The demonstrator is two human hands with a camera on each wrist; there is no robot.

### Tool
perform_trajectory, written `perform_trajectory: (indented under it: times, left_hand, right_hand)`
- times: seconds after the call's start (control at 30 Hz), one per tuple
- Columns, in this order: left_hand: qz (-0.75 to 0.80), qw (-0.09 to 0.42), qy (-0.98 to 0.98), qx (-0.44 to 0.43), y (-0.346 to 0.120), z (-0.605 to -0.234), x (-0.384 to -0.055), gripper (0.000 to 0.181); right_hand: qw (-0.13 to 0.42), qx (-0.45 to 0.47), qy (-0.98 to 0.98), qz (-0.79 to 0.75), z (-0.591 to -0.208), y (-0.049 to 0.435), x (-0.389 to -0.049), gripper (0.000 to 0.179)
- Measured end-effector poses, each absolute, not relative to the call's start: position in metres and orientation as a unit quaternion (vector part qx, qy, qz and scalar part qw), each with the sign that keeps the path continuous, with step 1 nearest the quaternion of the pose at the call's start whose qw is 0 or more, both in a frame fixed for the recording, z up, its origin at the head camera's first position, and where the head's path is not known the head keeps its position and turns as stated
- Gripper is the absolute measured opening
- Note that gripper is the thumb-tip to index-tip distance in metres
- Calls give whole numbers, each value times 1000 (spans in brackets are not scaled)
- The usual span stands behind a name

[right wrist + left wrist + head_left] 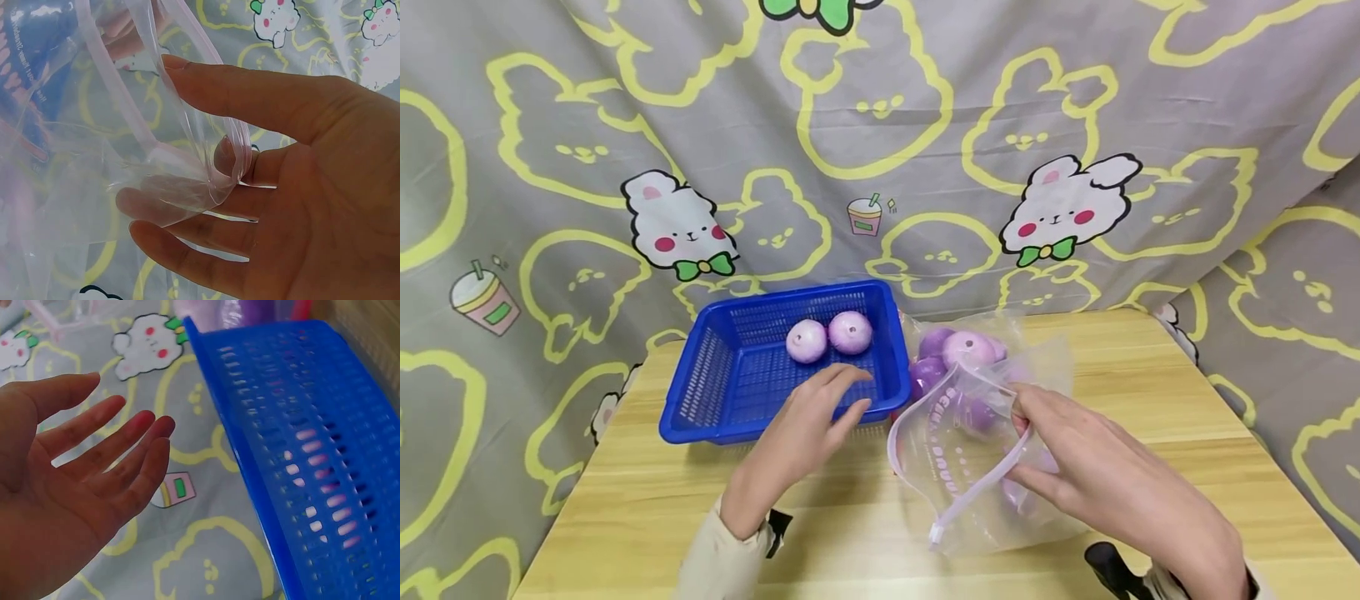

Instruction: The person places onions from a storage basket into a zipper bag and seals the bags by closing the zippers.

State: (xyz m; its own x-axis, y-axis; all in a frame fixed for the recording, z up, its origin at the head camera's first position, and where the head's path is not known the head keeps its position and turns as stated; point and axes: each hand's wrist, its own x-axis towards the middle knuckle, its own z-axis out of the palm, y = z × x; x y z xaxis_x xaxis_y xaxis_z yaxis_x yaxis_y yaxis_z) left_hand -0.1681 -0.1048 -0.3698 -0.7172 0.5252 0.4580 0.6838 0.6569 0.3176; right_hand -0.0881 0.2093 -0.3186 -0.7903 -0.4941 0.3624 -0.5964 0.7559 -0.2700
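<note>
My left hand (808, 417) hovers over the near rim of a blue plastic basket (700, 375), fingers loosely spread and holding nothing. In the left wrist view its palm and fingertips show apart from the basket's slotted wall (250, 444). Two pale purple onions (850, 332) sit side by side inside the basket, towards its right end. My right hand (1075, 450) grips the rim of a clear zip bag (951, 467) with a pale slider strip, between thumb and fingers. The bag's mouth gapes. Several purple onions (968, 347) show through clear plastic; I cannot tell which are inside the bag.
A pale wood table (827, 533) carries everything. Behind it hangs a grey cloth (940, 125) with yellow outlines and cartoon rabbits. The basket stands at the left, close to the bag and the purple onions on its right.
</note>
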Motion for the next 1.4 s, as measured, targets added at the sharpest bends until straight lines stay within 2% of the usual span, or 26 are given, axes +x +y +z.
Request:
perform_trajectory:
  times: [0.63,0.83,1.07,1.4]
  left_hand:
    - [-177,142,-924,-308,-133,-358,-208,27]
    - [-175,109,-928,-311,-133,-359,-222,26]
    - [-150,108,-931,-315,-134,-353,-241,26]
    - [-144,73,-943,-289,-142,-342,-272,24]
  right_hand:
    - [136,302,-927,178,-319,208,-88,38]
    - [133,302,-928,174,-318,207,-88,35]
    - [122,292,-931,182,-320,206,-89,36]
    - [123,291,-932,179,-320,207,-91,36]
